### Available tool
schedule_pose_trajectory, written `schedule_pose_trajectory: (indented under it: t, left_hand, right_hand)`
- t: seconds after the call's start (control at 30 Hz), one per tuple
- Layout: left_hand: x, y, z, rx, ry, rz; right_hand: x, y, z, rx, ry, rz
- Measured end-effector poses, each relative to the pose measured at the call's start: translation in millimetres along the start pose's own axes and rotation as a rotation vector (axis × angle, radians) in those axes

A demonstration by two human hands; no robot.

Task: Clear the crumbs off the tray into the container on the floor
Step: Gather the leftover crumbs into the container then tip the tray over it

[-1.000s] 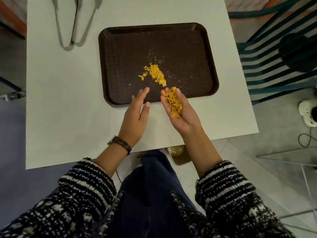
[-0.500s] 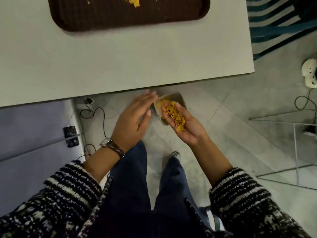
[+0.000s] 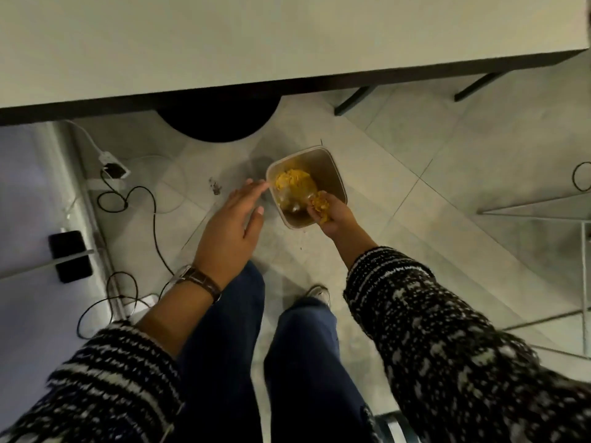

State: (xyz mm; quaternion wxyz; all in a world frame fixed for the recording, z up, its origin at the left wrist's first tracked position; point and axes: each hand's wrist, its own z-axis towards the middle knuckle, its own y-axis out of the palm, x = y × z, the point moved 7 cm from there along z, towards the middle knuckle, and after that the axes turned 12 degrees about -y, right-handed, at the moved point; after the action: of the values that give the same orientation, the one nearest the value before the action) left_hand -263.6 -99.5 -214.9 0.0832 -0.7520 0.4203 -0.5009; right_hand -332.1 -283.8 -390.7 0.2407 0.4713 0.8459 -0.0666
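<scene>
Our right hand cups a clump of crumbs, fingers curled round it, over the near edge of the container on the floor below the table. More crumbs lie inside. Our left hand hovers flat, fingers straight, just left of the container.

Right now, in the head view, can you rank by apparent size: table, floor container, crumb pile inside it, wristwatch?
1. table
2. container
3. crumb pile and wristwatch: look alike, and the watch is nearer the camera, so unranked.
</scene>
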Motion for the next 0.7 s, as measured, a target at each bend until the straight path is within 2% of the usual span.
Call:
schedule_pose_trajectory:
  t: [0.1,0.2,0.23,0.3,0.43,0.57,0.7]
  left_hand:
    - [-22,-5,18,0.044,-0.043,-0.012]
    - [-40,-10,28,0.068,-0.103,-0.013]
    - [-43,-11,29,0.067,-0.124,-0.015]
    - [-39,-17,25,0.075,-0.139,-0.034]
    - [-28,-15,14,0.05,-0.128,-0.061]
    - [-10,-16,2,0.053,-0.099,-0.068]
    - [4,-22,-10,0.079,-0.099,-0.101]
  right_hand:
    - [2,3,50,0.045,-0.033,-0.049]
    - [18,-16,114,0.082,-0.044,-0.35]
    - [22,-18,126,0.026,-0.023,-0.375]
    - [10,-13,121,-0.035,-0.038,-0.479]
    - [-6,-1,77,-0.021,0.004,-0.455]
    - [-40,20,10,-0.044,-0.112,-0.571]
    - [-54,22,-1,-0.043,-0.148,-0.601]
